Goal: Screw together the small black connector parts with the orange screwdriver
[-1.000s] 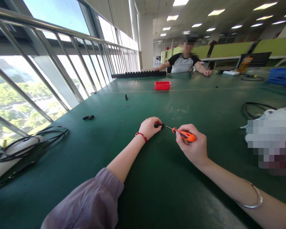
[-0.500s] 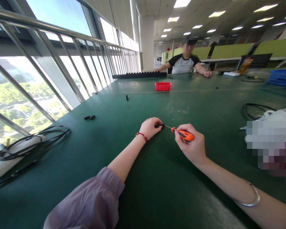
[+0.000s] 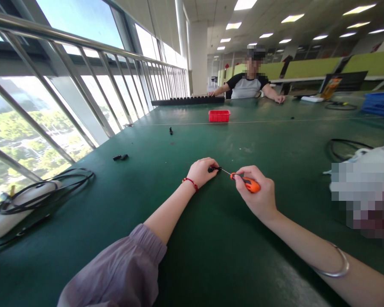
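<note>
At the middle of the green table [image 3: 185, 145], my left hand [image 3: 202, 172] is closed on a small black part [image 3: 215, 169], pinched between thumb and fingers. Most of that part hides behind the fingers, so its kind does not show. My right hand [image 3: 259, 192] grips an orange and black screwdriver [image 3: 251, 184] by its handle. The thin shaft points left, and its tip meets the small black part or lies right at it. To the left lie small black pieces [image 3: 120, 157], and farther back stands another small black piece [image 3: 170, 131].
A red bin [image 3: 219, 115] stands farther back, before a long black rack [image 3: 188, 100]. Across the table sits a person [image 3: 248, 86]. A white power strip with black cables [image 3: 22, 202] lies left; a white bag [image 3: 365, 170] and blue crate [image 3: 379, 103] are right. Metal railing [image 3: 83, 64] runs left.
Almost nothing differs. My left hand still pinches the small black part, and the screwdriver in my right hand has shifted only very slightly.
</note>
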